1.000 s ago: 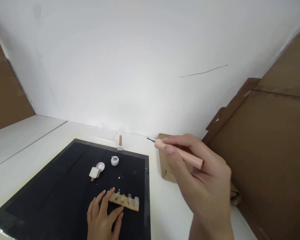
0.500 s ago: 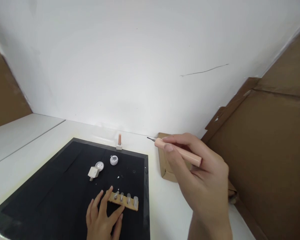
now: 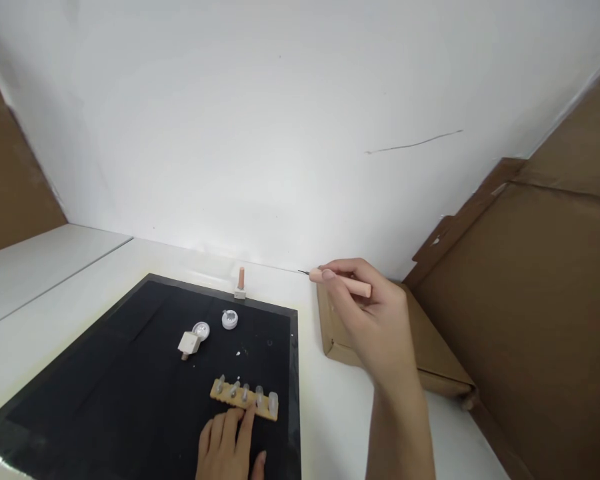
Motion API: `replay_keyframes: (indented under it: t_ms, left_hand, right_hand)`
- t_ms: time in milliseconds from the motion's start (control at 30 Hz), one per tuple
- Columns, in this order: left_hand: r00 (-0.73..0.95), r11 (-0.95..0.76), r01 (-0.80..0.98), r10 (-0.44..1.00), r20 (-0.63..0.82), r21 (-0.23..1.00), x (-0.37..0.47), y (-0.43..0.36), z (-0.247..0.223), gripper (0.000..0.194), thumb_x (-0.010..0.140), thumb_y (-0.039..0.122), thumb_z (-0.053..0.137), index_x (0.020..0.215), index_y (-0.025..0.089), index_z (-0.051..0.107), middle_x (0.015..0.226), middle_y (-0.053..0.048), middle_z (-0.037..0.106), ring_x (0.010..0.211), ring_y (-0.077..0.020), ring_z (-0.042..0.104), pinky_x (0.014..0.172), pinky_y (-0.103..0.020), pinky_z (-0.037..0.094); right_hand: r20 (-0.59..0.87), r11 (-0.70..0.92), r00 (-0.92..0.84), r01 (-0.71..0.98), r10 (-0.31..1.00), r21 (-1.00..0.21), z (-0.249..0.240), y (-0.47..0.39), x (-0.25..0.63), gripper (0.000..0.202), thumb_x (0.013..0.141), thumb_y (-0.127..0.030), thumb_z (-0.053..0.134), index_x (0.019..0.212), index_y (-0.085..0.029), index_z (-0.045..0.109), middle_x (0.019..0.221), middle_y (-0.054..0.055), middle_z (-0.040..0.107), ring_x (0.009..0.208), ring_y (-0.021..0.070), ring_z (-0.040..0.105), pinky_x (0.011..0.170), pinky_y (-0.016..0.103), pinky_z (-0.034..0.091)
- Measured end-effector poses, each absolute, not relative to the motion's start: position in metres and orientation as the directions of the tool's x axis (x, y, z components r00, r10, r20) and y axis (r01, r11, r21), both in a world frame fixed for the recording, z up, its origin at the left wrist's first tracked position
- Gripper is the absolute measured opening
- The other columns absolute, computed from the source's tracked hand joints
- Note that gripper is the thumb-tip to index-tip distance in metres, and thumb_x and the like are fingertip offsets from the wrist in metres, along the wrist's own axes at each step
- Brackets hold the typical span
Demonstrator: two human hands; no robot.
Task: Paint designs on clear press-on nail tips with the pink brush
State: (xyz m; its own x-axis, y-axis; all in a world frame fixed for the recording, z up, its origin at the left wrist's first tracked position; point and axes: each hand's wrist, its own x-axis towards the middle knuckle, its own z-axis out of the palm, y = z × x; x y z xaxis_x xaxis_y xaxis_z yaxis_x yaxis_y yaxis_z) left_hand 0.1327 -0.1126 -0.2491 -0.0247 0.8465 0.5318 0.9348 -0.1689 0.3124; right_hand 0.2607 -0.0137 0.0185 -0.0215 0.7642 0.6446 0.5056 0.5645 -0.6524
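Observation:
In my right hand (image 3: 380,327) is a brush (image 3: 353,285) with a thick peach handle, pinched between thumb and fingers and held up above a cardboard box. Its thin dark tip points left. My left hand (image 3: 225,443) rests low on the black mat, index finger stretched to the near edge of a tan strip (image 3: 225,395), thumb apart. Several clear nail tips (image 3: 259,395) stand in a row on that strip. Beyond it is a small round white jar (image 3: 230,321) with greyish contents. Left of the jar, a white square bottle (image 3: 188,343) lies against a round white lid (image 3: 201,330).
A small white bottle with a peach cap (image 3: 241,278) stands at the far edge of the black mat (image 3: 105,373). The flat cardboard box (image 3: 440,360) lies right of the mat. A white wall (image 3: 230,133) rises behind, with cardboard panels (image 3: 530,300) on both sides.
My left hand has drawn back and right from the strip's left end, uncovering a nail tip there. My right hand has moved a little away from me and left, still with the brush.

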Motion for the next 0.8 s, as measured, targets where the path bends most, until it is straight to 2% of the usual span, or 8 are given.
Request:
replay_keyframes:
  t_ms: [133,233,300,433,600,800]
  left_hand:
    - [0.024,-0.188,0.926,0.895,0.445,0.328,0.132,-0.104,-0.239,0.04,0.079,0.011,0.052,0.114,0.018,0.07,0.094,-0.008,0.076,0.078,-0.0236,0.064,0.07,-0.032,0.043]
    - [0.093,-0.223,0.932,0.909,0.407,0.285,0.133,-0.099,-0.23,0.041,0.08,0.008,0.051,0.115,0.017,0.069,0.071,-0.006,0.075,0.065,-0.0212,0.064,0.063,-0.03,0.04]
    - [0.104,-0.217,0.945,0.908,0.405,0.243,0.133,-0.096,-0.225,0.04,0.08,0.009,0.052,0.115,0.017,0.069,0.06,-0.004,0.071,0.057,-0.0197,0.063,0.059,-0.029,0.039]
    - [0.075,-0.181,0.962,0.895,0.44,0.205,0.131,-0.093,-0.219,0.034,0.081,0.012,0.055,0.11,0.021,0.071,0.054,-0.002,0.069,0.048,-0.0183,0.062,0.056,-0.029,0.04]
    - [0.035,-0.17,0.945,0.903,0.428,0.28,0.126,-0.094,-0.212,0.031,0.079,0.01,0.059,0.097,0.029,0.077,0.054,-0.001,0.07,0.049,-0.0178,0.064,0.056,-0.028,0.04]
    - [-0.027,-0.141,0.922,0.906,0.423,0.361,0.124,-0.095,-0.209,0.03,0.078,0.009,0.06,0.091,0.029,0.078,0.057,-0.001,0.072,0.05,-0.0169,0.065,0.056,-0.027,0.041]
  right_hand:
    - [0.637,0.558,-0.024,0.51,0.771,-0.655,0.017,-0.009,0.26,0.013,0.083,-0.023,0.056,0.071,-0.02,0.061,0.06,-0.002,0.062,0.052,0.0112,0.045,0.05,0.025,0.034]
    - [0.633,0.556,-0.031,0.511,0.774,-0.655,0.016,-0.006,0.258,0.013,0.083,-0.023,0.055,0.071,-0.02,0.061,0.059,-0.002,0.063,0.05,0.0111,0.044,0.048,0.025,0.034]
    - [0.633,0.558,-0.032,0.51,0.773,-0.655,0.016,-0.005,0.256,0.014,0.082,-0.022,0.055,0.07,-0.02,0.061,0.058,-0.002,0.063,0.05,0.0112,0.044,0.048,0.025,0.034]
    - [0.639,0.566,-0.04,0.508,0.768,-0.649,0.014,-0.004,0.249,0.014,0.082,-0.022,0.054,0.07,-0.02,0.06,0.061,-0.001,0.066,0.052,0.0121,0.048,0.05,0.025,0.036]
    - [0.647,0.578,-0.053,0.509,0.761,-0.638,0.013,-0.004,0.241,0.013,0.082,-0.022,0.054,0.071,-0.02,0.06,0.062,0.0,0.067,0.05,0.0119,0.047,0.049,0.025,0.036]
    - [0.653,0.588,-0.063,0.506,0.755,-0.631,0.013,-0.004,0.238,0.012,0.081,-0.023,0.055,0.07,-0.02,0.06,0.058,-0.001,0.065,0.051,0.0129,0.05,0.049,0.025,0.037]
